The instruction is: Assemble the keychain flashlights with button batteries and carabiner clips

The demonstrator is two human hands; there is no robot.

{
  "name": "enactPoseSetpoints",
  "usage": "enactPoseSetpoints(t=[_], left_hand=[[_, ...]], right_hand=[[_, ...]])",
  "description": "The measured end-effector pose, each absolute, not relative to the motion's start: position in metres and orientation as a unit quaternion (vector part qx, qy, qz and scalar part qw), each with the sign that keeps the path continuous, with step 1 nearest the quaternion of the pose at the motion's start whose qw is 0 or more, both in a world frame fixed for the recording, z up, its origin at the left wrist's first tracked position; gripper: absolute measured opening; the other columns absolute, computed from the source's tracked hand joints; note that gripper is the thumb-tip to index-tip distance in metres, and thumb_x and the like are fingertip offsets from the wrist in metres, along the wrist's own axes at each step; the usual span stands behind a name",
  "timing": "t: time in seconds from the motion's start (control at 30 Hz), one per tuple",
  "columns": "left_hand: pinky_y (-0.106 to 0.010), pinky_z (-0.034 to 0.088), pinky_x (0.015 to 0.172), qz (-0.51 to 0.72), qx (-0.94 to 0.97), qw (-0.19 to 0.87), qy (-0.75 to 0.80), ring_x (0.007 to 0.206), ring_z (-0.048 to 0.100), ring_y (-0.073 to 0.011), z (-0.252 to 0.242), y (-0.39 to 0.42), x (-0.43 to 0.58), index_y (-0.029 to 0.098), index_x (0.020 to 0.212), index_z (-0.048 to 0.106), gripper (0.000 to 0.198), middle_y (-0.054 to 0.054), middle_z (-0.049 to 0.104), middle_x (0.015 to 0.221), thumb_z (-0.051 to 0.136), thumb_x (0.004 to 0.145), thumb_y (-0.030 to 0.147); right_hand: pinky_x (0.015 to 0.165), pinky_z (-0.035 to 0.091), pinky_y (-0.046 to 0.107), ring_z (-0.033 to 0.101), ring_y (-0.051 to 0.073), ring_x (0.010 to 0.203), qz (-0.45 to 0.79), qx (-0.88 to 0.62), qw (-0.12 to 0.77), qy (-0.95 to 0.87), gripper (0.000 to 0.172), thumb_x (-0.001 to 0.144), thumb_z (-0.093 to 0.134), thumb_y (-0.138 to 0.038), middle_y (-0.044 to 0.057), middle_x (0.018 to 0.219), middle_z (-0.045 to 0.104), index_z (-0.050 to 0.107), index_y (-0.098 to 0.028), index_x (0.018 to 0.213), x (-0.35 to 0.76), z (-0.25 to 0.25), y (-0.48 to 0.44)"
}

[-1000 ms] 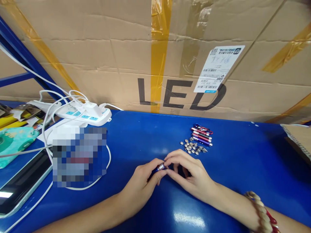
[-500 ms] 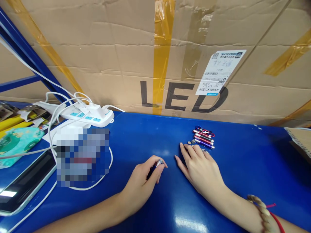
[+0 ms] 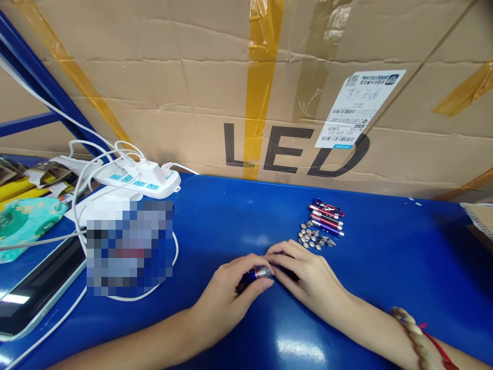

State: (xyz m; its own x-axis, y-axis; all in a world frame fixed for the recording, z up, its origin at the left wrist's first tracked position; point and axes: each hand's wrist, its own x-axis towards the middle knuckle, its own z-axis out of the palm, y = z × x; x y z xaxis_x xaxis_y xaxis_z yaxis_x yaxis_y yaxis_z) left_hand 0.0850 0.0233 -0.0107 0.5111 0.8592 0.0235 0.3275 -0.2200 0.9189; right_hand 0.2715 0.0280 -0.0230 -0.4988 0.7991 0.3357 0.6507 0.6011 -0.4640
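Note:
My left hand [image 3: 234, 288] is closed around a small blue metal tube [image 3: 259, 273] like a mini flashlight, its silver open-looking end facing right. My right hand [image 3: 308, 272] meets it there, fingertips pinched together against the left fingertips. Anything between the right fingertips is too small or hidden to make out. Just beyond the right hand lies a loose pile of silver button cells [image 3: 311, 237]. Behind the pile, several slim mini flashlights [image 3: 326, 218] in red, dark and purple lie side by side, with small carabiner clips at the back.
A large cardboard box [image 3: 200, 103] stands along the back of the blue table [image 3: 215, 216]. To the left are a white power strip [image 3: 154, 187] with cables, a phone [image 3: 42, 288], a green packet [image 3: 31, 221] and a blurred-out patch. Another carton [image 3: 479, 218] sits at the right edge.
My right hand has moved left from the button cells to the tube's end, uncovering the pile. My left hand has shifted slightly right and turned the tube more sideways.

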Motion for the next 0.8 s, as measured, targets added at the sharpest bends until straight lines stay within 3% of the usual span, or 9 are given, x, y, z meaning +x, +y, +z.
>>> enactPoseSetpoints(t=[0.37, 0.8], left_hand=[[-0.02, 0.039, 0.056, 0.301, 0.696, 0.474, 0.448, 0.06, 0.047, -0.0121, -0.0025, 0.0243, 0.083, 0.018, 0.093, 0.059, 0.019, 0.002, 0.053, 0.069, 0.044, 0.09, 0.029], [-0.021, 0.036, 0.055, 0.278, 0.705, 0.489, 0.432, 0.061, 0.046, -0.0122, -0.0054, 0.0247, 0.085, 0.017, 0.094, 0.059, 0.02, 0.002, 0.053, 0.07, 0.042, 0.092, 0.029]], right_hand=[[0.055, 0.045, 0.021, 0.06, 0.011, 0.069, 0.238, -0.468, 0.254, -0.812, 0.016, 0.083, 0.055, -0.018, 0.0, 0.092, 0.068, 0.066, -0.024, 0.092, 0.2688, -0.0196, 0.0285], [0.049, 0.038, 0.021, 0.052, 0.01, 0.056, 0.255, -0.478, 0.264, -0.798, 0.006, 0.079, 0.063, -0.02, -0.002, 0.078, 0.068, 0.068, -0.023, 0.081, 0.2683, -0.0162, 0.0294]])
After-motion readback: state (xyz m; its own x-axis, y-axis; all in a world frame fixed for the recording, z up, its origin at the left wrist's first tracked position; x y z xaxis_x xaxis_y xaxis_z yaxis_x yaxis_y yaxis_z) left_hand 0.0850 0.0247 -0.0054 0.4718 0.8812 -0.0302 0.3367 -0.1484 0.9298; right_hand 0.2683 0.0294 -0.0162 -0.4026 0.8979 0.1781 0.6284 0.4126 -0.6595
